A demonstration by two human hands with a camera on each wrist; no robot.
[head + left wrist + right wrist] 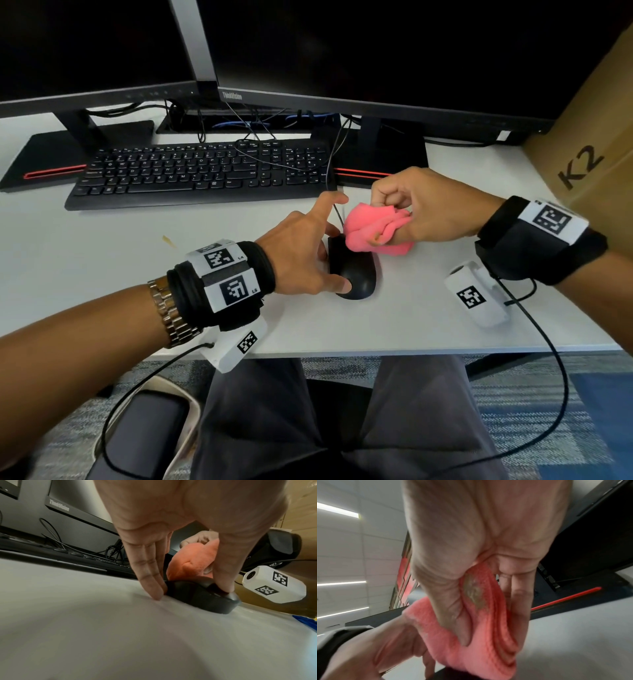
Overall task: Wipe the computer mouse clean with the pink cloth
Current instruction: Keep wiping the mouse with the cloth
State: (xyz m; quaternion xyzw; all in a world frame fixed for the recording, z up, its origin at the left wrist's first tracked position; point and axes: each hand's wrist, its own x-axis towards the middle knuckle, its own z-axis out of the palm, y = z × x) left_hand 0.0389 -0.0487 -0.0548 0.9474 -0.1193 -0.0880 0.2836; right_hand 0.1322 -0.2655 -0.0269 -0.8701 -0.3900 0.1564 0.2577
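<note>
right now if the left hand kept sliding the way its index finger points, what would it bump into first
Most likely the mouse cable beside the fingertip of the left hand, then the keyboard edge behind it. Depth is hard to judge, so the finger may pass above the cable.

A white desk [102, 246] carries a black keyboard [202, 171], two monitor stands [68, 150] and a black mouse [356, 274]. A cardboard box [589, 147] stands at its right end. A small yellowish scrap [168, 241] lies near the keyboard.
</note>
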